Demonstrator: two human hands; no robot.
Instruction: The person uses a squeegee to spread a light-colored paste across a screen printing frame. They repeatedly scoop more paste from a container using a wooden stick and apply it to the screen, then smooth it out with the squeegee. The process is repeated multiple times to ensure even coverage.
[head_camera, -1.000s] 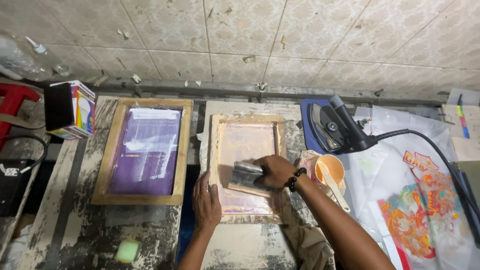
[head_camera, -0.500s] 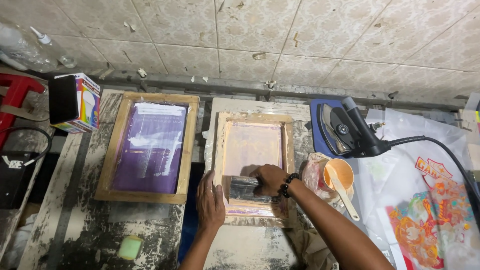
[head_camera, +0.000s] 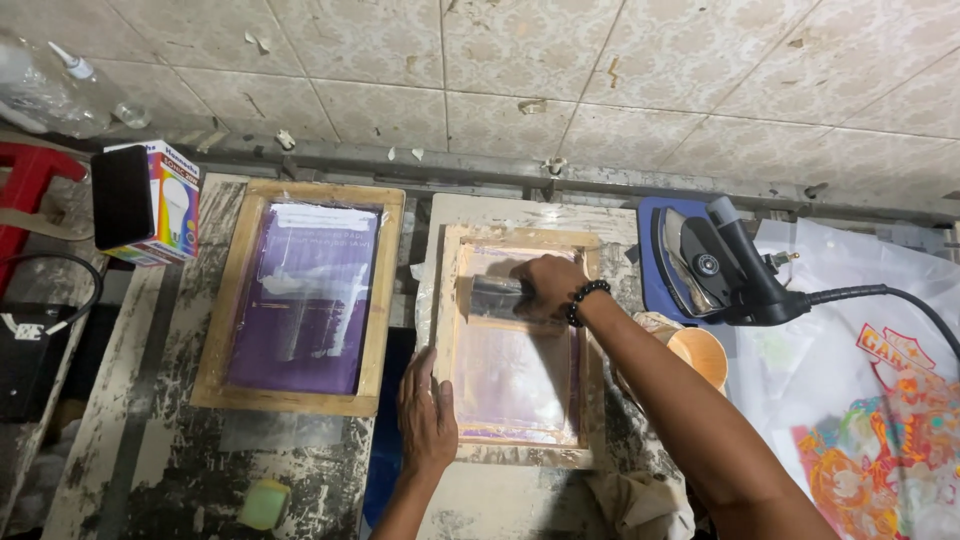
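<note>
Fingers of the right hand (head_camera: 545, 286) are curled tight around a dark squeegee (head_camera: 497, 298) at the far end of the small wooden screen frame (head_camera: 447, 330), while the left hand (head_camera: 427, 418) lies flat and open on the frame's near left rail, gripping nothing. Left of both hands lies a larger purple-meshed frame (head_camera: 300, 297); just right of the right forearm sit an orange cup (head_camera: 700, 355) and a dark iron (head_camera: 705, 262), clear of the hands.

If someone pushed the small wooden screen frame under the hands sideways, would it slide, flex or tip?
It would probably move as one stiff piece: the small wooden frame has solid wood rails. It lies flat on the board, so tipping seems unlikely. It may slide if not held; the left hand presses its edge while the right hand works a squeegee across the mesh.
</note>
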